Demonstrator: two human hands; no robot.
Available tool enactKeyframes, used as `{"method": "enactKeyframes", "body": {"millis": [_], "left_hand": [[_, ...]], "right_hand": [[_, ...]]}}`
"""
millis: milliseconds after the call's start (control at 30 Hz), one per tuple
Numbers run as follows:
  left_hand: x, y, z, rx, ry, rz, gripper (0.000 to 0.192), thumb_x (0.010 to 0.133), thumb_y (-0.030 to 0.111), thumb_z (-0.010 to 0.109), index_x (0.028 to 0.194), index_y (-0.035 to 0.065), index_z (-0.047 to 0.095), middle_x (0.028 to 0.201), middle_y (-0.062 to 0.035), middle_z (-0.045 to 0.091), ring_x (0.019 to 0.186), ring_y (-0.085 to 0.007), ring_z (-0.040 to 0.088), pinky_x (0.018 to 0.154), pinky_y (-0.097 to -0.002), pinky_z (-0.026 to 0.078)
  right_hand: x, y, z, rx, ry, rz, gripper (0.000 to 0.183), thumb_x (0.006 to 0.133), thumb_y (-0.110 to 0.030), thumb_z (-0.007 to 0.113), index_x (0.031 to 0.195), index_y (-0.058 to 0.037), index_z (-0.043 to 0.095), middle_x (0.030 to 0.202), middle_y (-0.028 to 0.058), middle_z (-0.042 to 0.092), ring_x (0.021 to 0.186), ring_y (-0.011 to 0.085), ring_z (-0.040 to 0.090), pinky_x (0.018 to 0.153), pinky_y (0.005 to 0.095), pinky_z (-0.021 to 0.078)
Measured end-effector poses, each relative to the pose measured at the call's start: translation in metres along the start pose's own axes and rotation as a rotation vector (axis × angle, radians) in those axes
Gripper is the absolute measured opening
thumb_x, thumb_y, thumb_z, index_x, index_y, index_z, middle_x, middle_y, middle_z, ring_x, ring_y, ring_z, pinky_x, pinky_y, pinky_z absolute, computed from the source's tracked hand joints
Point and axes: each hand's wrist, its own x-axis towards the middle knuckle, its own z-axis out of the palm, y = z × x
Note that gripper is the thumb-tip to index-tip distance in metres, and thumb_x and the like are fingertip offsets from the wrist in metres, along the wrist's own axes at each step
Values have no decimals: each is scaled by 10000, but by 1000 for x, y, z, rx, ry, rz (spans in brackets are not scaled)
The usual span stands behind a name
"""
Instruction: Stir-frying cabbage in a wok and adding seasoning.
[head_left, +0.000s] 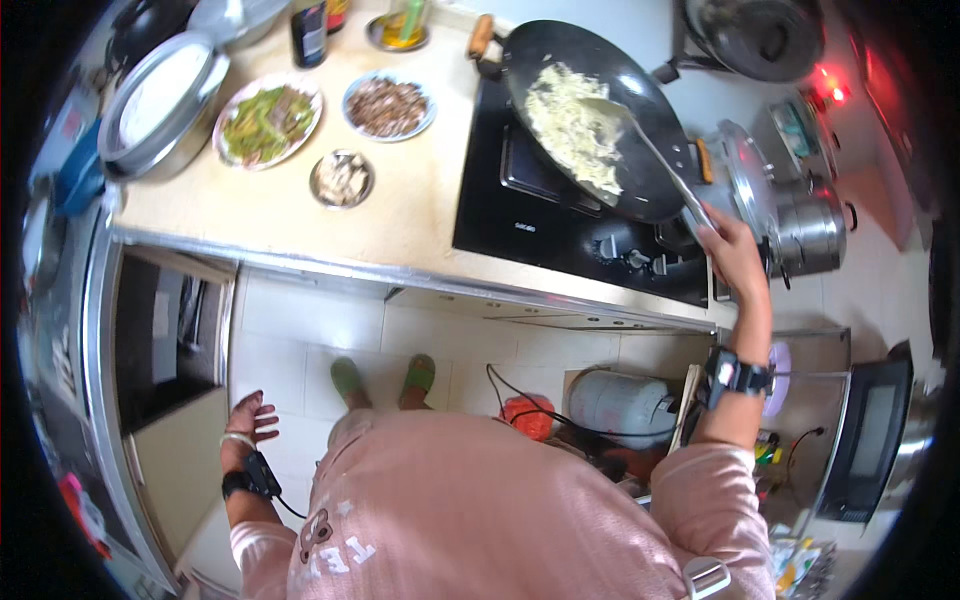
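My right hand (733, 249) grips the handle of a metal wok spatula (664, 165). Its blade rests among pale shredded vegetables (566, 112), perhaps cabbage, in a black wok (645, 97) with wooden side handles. The wok sits over the black gas hob (517, 229). Down by my side, away from the counter, hangs my left hand (252, 421), empty with its fingers apart. Left of the hob stand a blue-rimmed plate of brown sliced meat (388, 107), a small metal bowl of pale chopped pieces (341, 178) and a plate of green vegetables with meat (268, 120).
A metal pot (176, 139) stands at the counter's left end. Behind the plates are a dark bottle (308, 34) and an oil container (401, 30) on a dish. Stainless pots (810, 232) stand right of the hob. A gas cylinder (619, 409) with a black hose lies below.
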Motion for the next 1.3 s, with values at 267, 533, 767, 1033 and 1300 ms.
{"method": "enactKeyframes", "body": {"millis": [267, 533, 767, 1033, 1300], "left_hand": [[-7, 6, -10, 2, 37, 9, 565, 905, 380, 509, 1392, 177, 308, 1243, -170, 492, 1077, -377, 519, 822, -599, 472], [7, 20, -13, 35, -25, -5, 603, 886, 382, 539, 1400, 188, 291, 1216, -162, 499, 1071, -390, 524, 821, -603, 472], [-9, 45, -5, 45, -79, 35, 611, 868, 367, 582, 1387, 200, 305, 1196, -152, 504, 1058, -383, 530, 810, -617, 469], [-8, 24, -7, 39, -67, -5, 649, 846, 387, 564, 1397, 176, 294, 1314, -190, 433, 1167, -434, 443, 883, -621, 410], [-12, 43, 3, 102, -54, 6, 590, 913, 371, 486, 1417, 173, 253, 1281, -181, 456, 1108, -390, 504, 834, -594, 471]], "right_hand": [[-59, 3, -39, -42, -84, -119, 425, 812, -60, 616, 1233, -51, 555, 889, 45, 621, 748, 107, 525, 671, 257, 448], [-57, 5, -11, 16, -95, -309, 408, 799, -69, 633, 1200, -38, 566, 1068, 145, 649, 859, 186, 613, 796, 301, 462], [34, -13, 19, -174, 221, -364, 377, 805, -161, 613, 1168, -62, 591, 1116, 202, 599, 1053, 332, 570, 920, 374, 434], [-25, 11, -58, -394, 84, -232, 362, 777, -97, 628, 1137, -61, 615, 1036, 176, 644, 950, 295, 622, 851, 364, 467], [-34, 18, -66, -265, -92, -256, 379, 768, -86, 641, 1145, -59, 613, 976, 168, 662, 833, 254, 627, 800, 322, 470]]}}
